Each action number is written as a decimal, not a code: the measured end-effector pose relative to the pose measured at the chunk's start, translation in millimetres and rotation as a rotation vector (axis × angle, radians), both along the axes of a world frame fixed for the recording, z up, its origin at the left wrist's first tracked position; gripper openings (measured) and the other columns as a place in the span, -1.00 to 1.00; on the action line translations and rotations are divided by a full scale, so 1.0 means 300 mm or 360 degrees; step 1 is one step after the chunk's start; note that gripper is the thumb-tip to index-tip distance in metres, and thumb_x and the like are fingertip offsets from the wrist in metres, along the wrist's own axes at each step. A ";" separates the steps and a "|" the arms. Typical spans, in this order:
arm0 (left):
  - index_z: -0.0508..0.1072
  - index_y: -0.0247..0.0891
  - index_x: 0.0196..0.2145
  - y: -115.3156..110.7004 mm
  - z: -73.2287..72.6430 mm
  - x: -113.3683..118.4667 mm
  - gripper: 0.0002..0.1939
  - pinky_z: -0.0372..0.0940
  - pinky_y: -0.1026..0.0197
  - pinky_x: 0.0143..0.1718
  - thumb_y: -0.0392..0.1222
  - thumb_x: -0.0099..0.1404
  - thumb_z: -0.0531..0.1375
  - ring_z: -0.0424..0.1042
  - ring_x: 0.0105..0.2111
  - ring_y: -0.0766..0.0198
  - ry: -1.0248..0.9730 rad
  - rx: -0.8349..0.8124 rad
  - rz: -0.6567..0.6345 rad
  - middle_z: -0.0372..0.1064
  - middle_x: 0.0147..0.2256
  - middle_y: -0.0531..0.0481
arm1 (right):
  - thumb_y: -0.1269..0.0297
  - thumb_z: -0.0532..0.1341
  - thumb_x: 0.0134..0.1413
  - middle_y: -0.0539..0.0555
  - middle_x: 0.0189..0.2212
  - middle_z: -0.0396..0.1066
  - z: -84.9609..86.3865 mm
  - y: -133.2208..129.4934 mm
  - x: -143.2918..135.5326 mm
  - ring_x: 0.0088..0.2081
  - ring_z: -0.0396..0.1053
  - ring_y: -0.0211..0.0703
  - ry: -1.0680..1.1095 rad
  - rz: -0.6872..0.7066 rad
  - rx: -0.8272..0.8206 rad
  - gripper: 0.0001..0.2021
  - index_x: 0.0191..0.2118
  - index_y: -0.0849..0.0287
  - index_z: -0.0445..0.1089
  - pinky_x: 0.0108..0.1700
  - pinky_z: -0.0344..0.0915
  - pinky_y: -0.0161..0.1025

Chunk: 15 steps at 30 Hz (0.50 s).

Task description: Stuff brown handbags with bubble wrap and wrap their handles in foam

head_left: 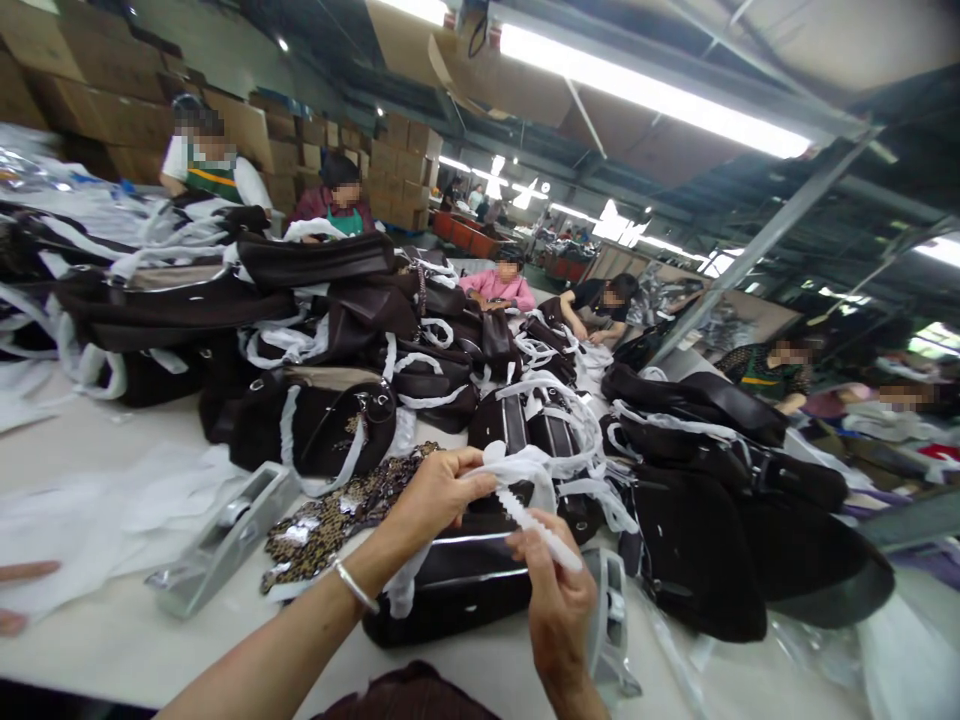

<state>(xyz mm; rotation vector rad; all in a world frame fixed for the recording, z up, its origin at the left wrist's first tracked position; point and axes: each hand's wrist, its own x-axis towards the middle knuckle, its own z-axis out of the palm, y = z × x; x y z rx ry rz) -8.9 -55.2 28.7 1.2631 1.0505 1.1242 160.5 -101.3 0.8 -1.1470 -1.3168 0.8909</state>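
Note:
A dark brown handbag [442, 600] lies in front of me, with bright metallic lines along its top. Its handle [529, 468] is wrapped in thin white paper, and my left hand [446, 485] pinches that wrapping between thumb and fingers. My right hand [559, 590] is closed on a short whitish strip of tape [536, 525] with a jagged edge. The strip's upper end is close to the wrapped handle; whether it touches is unclear. One grey tape dispenser [611, 615] stands beside my right hand, partly hidden by it. A sequined brown-gold piece [330, 520] lies behind my left forearm.
Another tape dispenser [225, 535] stands on the table at left, near white tissue sheets [112, 510]. Another person's fingers [26, 590] reach in at the left edge. Piled dark handbags [315, 420] stretch across the back and right [697, 540]. Several people sit around the table.

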 end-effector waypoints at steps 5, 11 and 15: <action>0.47 -0.31 -0.33 -0.018 0.024 0.026 -0.77 0.15 0.39 -0.62 -0.06 0.23 0.22 0.21 -0.58 0.42 0.0173 0.0144 -0.0013 0.28 -0.49 0.11 | 0.30 0.17 0.18 0.13 -0.18 0.49 0.145 0.052 0.042 -0.26 0.44 -0.13 -0.0494 0.0258 0.0470 -0.75 -0.52 0.16 0.43 -0.13 0.35 -0.20; 0.44 -0.30 -0.24 -0.027 0.051 0.039 -0.78 0.26 0.31 -0.30 -0.07 0.28 0.20 0.39 -0.33 0.28 0.0092 0.0267 0.0001 0.43 -0.33 0.02 | 0.18 0.27 0.14 0.01 -0.47 0.49 0.244 0.142 0.031 -0.43 0.46 -0.21 -0.0249 0.0681 0.0027 -0.83 -0.33 0.17 0.36 -0.33 0.37 -0.29; 0.45 -0.29 -0.35 -0.031 0.071 0.043 -0.73 0.21 0.31 -0.31 -0.05 0.36 0.11 0.36 -0.36 0.28 0.0273 0.0359 0.0191 0.42 -0.39 0.02 | 0.06 0.30 0.10 0.01 -0.43 0.54 0.276 0.169 0.029 -0.50 0.51 -0.16 0.0009 0.0788 -0.0284 -0.64 -0.12 0.15 0.23 -0.38 0.45 -0.24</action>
